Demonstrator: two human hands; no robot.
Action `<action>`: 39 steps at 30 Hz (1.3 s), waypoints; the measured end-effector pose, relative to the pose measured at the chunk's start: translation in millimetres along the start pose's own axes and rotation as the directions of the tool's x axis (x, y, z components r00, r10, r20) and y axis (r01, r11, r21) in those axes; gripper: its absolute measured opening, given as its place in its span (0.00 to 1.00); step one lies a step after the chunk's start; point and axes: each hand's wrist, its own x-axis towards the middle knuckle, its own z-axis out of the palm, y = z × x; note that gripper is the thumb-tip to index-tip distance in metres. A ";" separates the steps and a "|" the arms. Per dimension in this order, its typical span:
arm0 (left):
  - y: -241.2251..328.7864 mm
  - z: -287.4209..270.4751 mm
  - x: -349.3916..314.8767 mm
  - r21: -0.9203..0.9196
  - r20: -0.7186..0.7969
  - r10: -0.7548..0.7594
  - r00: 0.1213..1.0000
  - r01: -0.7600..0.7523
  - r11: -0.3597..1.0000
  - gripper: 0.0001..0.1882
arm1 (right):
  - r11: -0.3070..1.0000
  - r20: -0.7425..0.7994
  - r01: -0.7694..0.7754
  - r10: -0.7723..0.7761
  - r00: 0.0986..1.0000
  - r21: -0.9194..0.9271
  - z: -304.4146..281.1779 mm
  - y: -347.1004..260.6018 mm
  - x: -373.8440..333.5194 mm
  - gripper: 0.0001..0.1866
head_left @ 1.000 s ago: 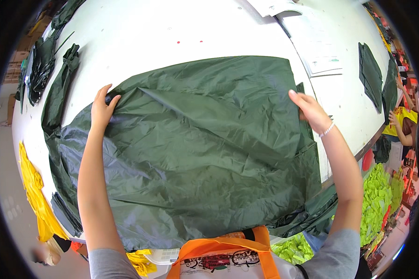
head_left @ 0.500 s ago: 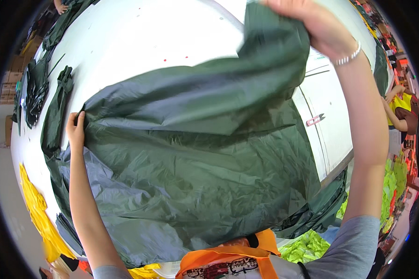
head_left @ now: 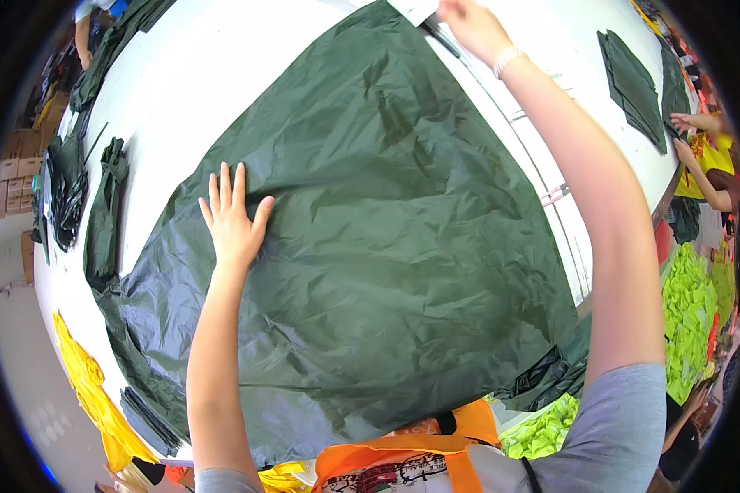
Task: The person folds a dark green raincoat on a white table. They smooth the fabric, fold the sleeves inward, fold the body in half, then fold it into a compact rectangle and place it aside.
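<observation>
A large dark green sheet of thin fabric [head_left: 386,263] lies spread over the white table [head_left: 214,74], wrinkled all over, its far corner near the top of the view. My left hand [head_left: 237,226] presses flat on its left part with the fingers spread and nothing in them. Beyond the sheet's far right edge, my right hand [head_left: 475,33] reaches over the table, apart from the fabric. Its fingers are bent and slightly blurred, so what they hold, if anything, is unclear. Close to them are a white piece [head_left: 415,10] and a dark narrow strip [head_left: 442,39].
Folded dark green pieces [head_left: 633,86] lie at the far right, and bundles of dark fabric [head_left: 107,209] at the left. Pink snips [head_left: 555,195] lie beside the sheet. Yellow fabric [head_left: 90,378] hangs at the left edge; lime green fabric [head_left: 686,320] is piled at right, near another person's hands [head_left: 695,135].
The lifted far part of the fabric has come down flat on the table. My right hand has let go of it and moved left; my left hand went from gripping the edge to lying flat.
</observation>
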 end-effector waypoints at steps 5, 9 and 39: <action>77.5 -7.2 13.3 -0.108 -0.125 0.147 0.981 -0.161 0.981 0.36 | 0.923 0.096 -0.124 0.170 0.981 -0.365 -18.2 45.4 -193.0 0.30; 186.7 -20.6 29.9 -0.397 -0.154 0.308 0.939 -0.344 0.851 0.32 | 0.966 -0.033 -0.242 0.240 0.970 -0.091 -0.6 64.5 -250.2 0.12; 320.4 65.3 84.7 -0.708 -0.031 0.130 0.991 -0.113 0.697 0.15 | 0.995 0.132 0.066 -0.076 0.988 0.075 0.6 121.2 -173.4 0.07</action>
